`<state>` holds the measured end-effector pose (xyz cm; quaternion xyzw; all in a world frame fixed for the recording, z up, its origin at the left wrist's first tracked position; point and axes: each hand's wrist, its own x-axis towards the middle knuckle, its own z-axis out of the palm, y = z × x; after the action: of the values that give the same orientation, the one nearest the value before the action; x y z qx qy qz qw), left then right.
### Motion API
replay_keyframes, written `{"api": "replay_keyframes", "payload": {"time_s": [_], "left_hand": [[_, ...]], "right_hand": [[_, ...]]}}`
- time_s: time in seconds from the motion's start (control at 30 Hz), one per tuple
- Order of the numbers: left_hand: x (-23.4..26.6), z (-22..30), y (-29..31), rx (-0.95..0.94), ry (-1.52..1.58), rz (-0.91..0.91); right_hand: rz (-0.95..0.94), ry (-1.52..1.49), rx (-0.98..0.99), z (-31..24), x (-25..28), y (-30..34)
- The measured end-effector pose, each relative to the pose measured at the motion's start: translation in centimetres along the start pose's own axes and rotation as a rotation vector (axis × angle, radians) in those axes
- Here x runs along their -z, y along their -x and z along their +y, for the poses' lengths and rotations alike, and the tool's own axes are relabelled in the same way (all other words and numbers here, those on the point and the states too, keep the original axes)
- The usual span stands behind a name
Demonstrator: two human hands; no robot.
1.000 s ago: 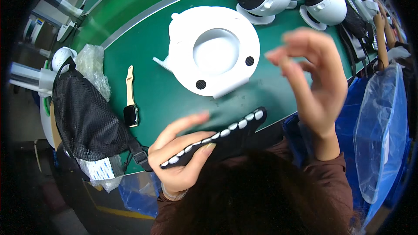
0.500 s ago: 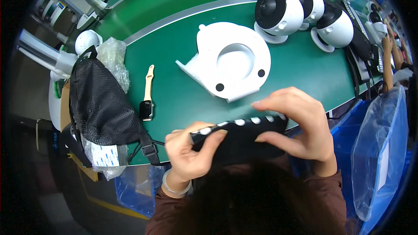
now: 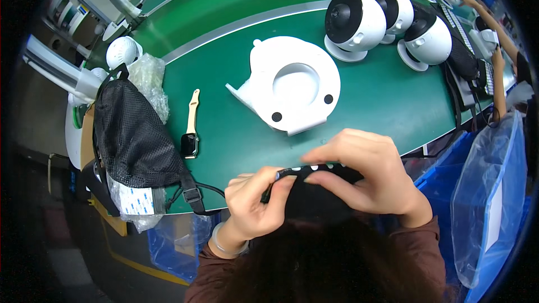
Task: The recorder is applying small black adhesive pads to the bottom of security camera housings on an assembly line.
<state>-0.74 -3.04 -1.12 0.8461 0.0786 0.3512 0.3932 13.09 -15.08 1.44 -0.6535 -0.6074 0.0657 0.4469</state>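
Note:
A black sheet [image 3: 323,199] with white round spots along its upper edge is between my hands at the table's front edge. My left hand [image 3: 257,202] pinches the sheet's left end between thumb and fingers. With thumb below and fingers above, my right hand [image 3: 368,174] is closed round the spotted edge; whether a small piece is at its fingertips I cannot make out. Just beyond lies a white rounded plastic part [image 3: 264,87] with a round recess. Two black round pads [image 3: 277,116] are on its near side. Dark hair hides the sheet's lower part.
A watch [image 3: 190,143] and a black mesh bag [image 3: 135,134] lie at the left, beside bubble wrap [image 3: 149,87]. Several white-and-black round devices [image 3: 356,25] stand back right. Blue plastic-lined bins [image 3: 488,207] flank the table. Another person's arm [image 3: 499,73] reaches in far right.
My right hand has moved left along the sheet's edge, nearer my left hand, and its thumb and fingers have drawn closer together. The sheet looks more bent.

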Motion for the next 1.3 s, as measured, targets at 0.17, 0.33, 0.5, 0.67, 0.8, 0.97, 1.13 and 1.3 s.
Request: {"api": "replay_keyframes", "payload": {"time_s": [0.17, 0.33, 0.5, 0.67, 0.8, 0.97, 1.13, 1.3], "left_hand": [[0.0, 0.3, -0.2, 0.043, -0.024, -0.091], [-0.4, 0.3, -0.1, -0.085, -0.106, -0.046], [-0.4, 0.4, -0.3, -0.059, -0.153, -0.064], [-0.1, 0.4, -0.3, -0.024, -0.133, -0.131], [-0.2, 0.2, -0.1, 0.076, -0.099, -0.153], [0.3, -1.1, -0.3, 0.258, 0.036, 0.072], [0.2, -0.4, -1.5, 0.041, -0.108, -0.054], [-0.6, -1.1, -2.0, 0.047, -0.082, -0.044]], "right_hand": [[0.097, -0.016, 0.024, 0.4, -0.6, -0.5], [0.209, -0.005, 0.138, 0.1, -1.2, -1.1], [0.168, 0.073, 0.110, -0.2, -1.1, -0.9], [0.181, 0.127, 0.165, 0.2, -1.4, -1.0], [0.255, 0.316, 0.355, 0.7, -1.9, -1.0], [0.290, 0.231, 0.260, -1.0, -0.4, -0.1], [0.336, -0.017, -0.187, 2.6, 3.6, -5.1], [0.178, -0.185, -0.330, 3.1, 4.0, -6.1]]}}
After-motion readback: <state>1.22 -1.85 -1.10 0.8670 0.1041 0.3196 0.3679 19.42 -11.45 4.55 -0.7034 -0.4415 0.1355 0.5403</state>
